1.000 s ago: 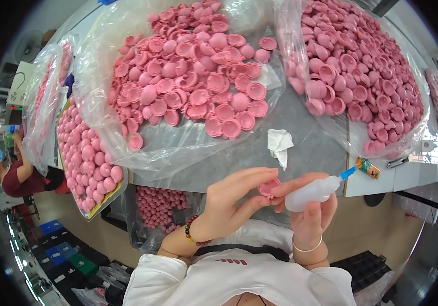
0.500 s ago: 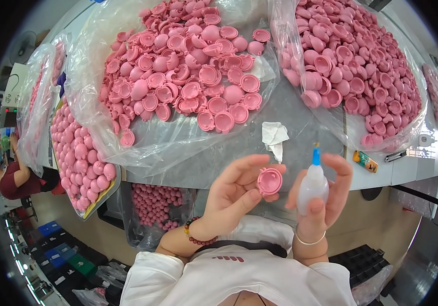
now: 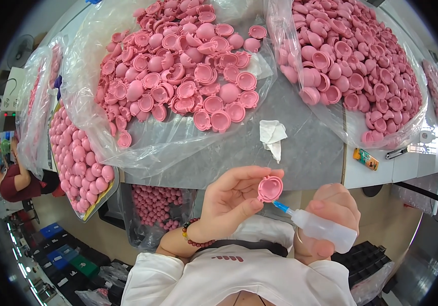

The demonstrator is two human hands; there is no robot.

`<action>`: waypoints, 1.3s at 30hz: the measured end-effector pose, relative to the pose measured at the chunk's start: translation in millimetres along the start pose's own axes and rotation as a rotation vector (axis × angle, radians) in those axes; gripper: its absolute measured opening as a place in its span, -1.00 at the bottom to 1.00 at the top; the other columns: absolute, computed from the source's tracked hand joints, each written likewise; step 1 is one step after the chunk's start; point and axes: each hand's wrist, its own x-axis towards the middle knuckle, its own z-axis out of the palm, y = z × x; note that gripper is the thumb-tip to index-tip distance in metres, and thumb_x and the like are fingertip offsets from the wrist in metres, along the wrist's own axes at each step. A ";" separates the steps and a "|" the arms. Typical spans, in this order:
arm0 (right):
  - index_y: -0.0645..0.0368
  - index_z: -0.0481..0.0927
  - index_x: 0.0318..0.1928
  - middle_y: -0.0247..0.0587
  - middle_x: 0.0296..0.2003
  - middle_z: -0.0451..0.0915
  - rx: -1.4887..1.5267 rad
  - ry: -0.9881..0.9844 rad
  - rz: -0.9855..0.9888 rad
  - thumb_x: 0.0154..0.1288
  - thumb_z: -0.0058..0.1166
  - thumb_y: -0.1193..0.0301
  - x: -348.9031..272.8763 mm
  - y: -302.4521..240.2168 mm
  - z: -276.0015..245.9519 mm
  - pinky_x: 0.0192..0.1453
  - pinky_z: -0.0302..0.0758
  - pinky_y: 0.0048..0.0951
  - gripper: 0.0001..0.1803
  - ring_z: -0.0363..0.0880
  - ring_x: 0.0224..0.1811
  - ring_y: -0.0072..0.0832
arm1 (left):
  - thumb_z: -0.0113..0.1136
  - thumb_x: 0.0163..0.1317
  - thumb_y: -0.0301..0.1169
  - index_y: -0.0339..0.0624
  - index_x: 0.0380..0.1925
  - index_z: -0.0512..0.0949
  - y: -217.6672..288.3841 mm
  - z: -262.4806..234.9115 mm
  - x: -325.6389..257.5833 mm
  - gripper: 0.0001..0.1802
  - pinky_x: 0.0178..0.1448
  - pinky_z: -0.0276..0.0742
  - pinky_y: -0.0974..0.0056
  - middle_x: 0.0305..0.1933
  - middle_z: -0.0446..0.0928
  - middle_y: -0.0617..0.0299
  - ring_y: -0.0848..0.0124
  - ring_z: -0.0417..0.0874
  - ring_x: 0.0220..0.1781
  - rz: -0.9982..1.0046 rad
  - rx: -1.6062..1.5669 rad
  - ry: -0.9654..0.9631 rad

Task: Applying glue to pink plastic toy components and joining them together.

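Note:
Between the thumb and fingers of my left hand [image 3: 232, 199] is a pink plastic half shell [image 3: 270, 189], its hollow side facing up. My right hand [image 3: 335, 211] is wrapped round a translucent white squeeze bottle [image 3: 326, 232], which lies tilted with its blue nozzle [image 3: 281, 206] pointing left. The nozzle tip is at the lower rim of the half shell; whether it touches I cannot tell. Beyond my hands, a crumpled white tissue [image 3: 272, 133] lies on the grey table [image 3: 305, 153].
Loose pink half shells [image 3: 178, 76] lie heaped on clear plastic at the far left; a second heap [image 3: 351, 66] fills a bag at the far right. A tray of pink balls [image 3: 79, 163] stands left. An orange-green lighter [image 3: 365, 158] lies right. A person [image 3: 17, 176] sits far left.
My right hand has tipped the bottle from upright to slanting, bringing its nozzle down to the half shell. The half shell has turned slightly in my left hand.

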 end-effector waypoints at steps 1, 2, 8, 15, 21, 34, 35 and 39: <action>0.27 0.59 -0.35 -0.45 -0.66 0.37 -0.014 -0.009 0.020 0.01 0.09 -0.12 -0.6 -0.5 1.4 -0.69 0.16 -0.57 -0.40 0.29 -0.70 -0.60 | 0.08 0.17 -0.50 -0.34 0.04 0.23 -0.1 0.2 -0.3 -0.56 0.08 0.42 0.28 0.10 0.35 -0.17 0.33 0.50 0.00 -0.001 0.000 0.002; 0.27 0.59 -0.35 -0.45 -0.66 0.37 -0.013 -0.009 0.021 0.01 0.09 -0.12 -1.0 -0.3 3.0 -0.69 0.16 -0.57 -0.40 0.29 -0.70 -0.60 | 0.09 0.17 -0.50 -0.34 0.04 0.24 0.1 0.9 -0.5 -0.56 0.08 0.42 0.28 0.10 0.35 -0.17 0.32 0.50 0.00 -0.002 0.001 0.014; 0.27 0.59 -0.36 -0.44 -0.66 0.38 -0.067 -0.029 0.033 0.05 0.07 -0.10 -0.4 -1.4 2.2 -0.68 0.17 -0.56 -0.41 0.31 -0.70 -0.58 | 0.12 0.14 -0.50 -0.35 0.03 0.24 0.4 1.9 -1.2 -0.55 0.09 0.41 0.29 0.09 0.34 -0.19 0.32 0.49 0.02 -0.003 -0.010 0.014; 0.27 0.52 -0.44 -0.35 -0.71 0.27 -0.156 0.068 0.071 0.16 -0.28 -0.25 -1.3 -0.6 10.3 -0.68 0.07 -0.54 -0.26 0.19 -0.70 -0.53 | 0.14 0.11 -0.54 -0.36 0.01 0.27 -0.3 2.2 -2.2 -0.56 0.12 0.39 0.29 0.09 0.34 -0.22 0.31 0.47 0.06 0.017 -0.012 0.015; 0.27 0.52 -0.40 -0.37 -0.69 0.24 -0.143 0.084 0.051 0.16 -0.28 -0.24 -5.4 3.5 7.1 -0.65 0.08 -0.54 -0.27 0.19 -0.68 -0.52 | 0.14 0.10 -0.56 -0.37 0.01 0.28 0.5 0.9 -1.7 -0.55 0.12 0.38 0.29 0.09 0.34 -0.23 0.30 0.46 0.07 0.015 0.000 0.025; 0.26 0.51 -0.32 -0.35 -0.67 0.23 -0.170 0.029 0.058 0.18 -0.25 -0.21 -6.6 1.3 7.0 -0.62 0.08 -0.55 -0.31 0.20 -0.63 -0.52 | 0.11 0.00 -0.76 -0.44 -0.06 0.36 3.9 -5.4 -3.9 -0.57 0.14 0.38 0.19 0.07 0.34 -0.28 0.09 0.42 0.12 0.279 0.621 -0.017; 0.26 0.51 -0.32 -0.35 -0.67 0.23 -0.170 0.029 0.057 0.18 -0.25 -0.21 -8.0 2.6 7.1 -0.62 0.08 -0.55 -0.31 0.20 -0.63 -0.52 | 0.11 0.03 -0.73 -0.44 -0.05 0.33 3.7 -6.6 -3.2 -0.58 0.12 0.39 0.20 0.06 0.34 -0.28 0.09 0.44 0.09 0.298 0.647 -0.030; 0.27 0.44 -0.14 -0.29 -0.59 0.34 -0.035 0.226 0.033 0.22 -0.19 -0.07 -12.5 20.8 5.2 -0.51 0.19 -0.59 -0.41 0.26 -0.56 -0.50 | 0.11 0.12 -0.55 -0.34 -0.03 0.28 2.3 -4.3 -3.2 -0.61 0.00 0.48 0.20 0.06 0.36 -0.24 0.11 0.52 -0.04 0.122 0.087 0.010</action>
